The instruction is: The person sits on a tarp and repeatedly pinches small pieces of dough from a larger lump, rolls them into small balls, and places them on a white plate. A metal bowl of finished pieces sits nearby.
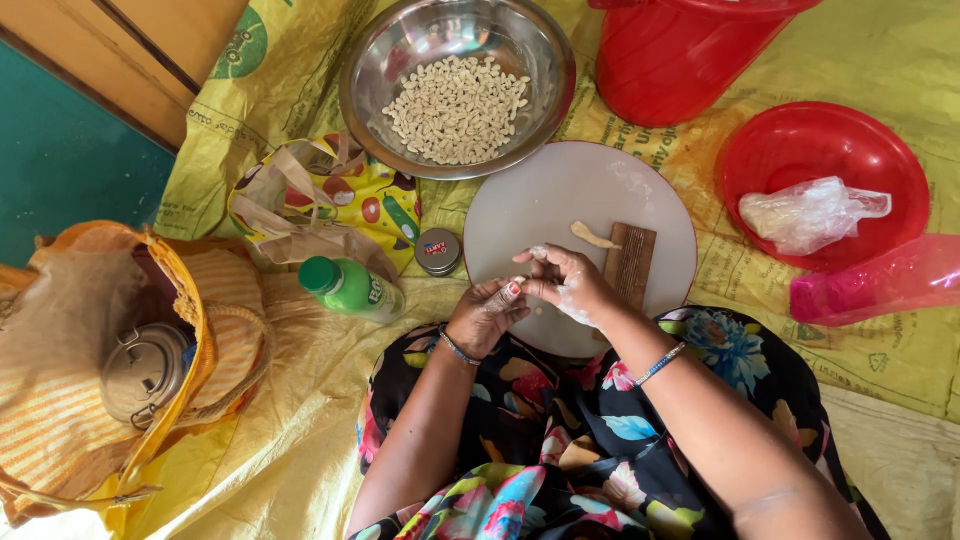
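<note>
1. I am pinching a small bit of dough [540,252] between the fingertips of my right hand [572,285], over the round white board [530,205] on my lap.
2. My left hand [487,315] is curling loosely shut, its fingertips touching my right hand.
3. A ridged wooden paddle [630,262] is lying on the board beside a shaped dough piece [594,236].
4. A steel bowl of shaped pieces [457,85] is sitting just beyond the board.

Red bowl [822,150], green bottle [352,288], yellow mat [290,80].
</note>
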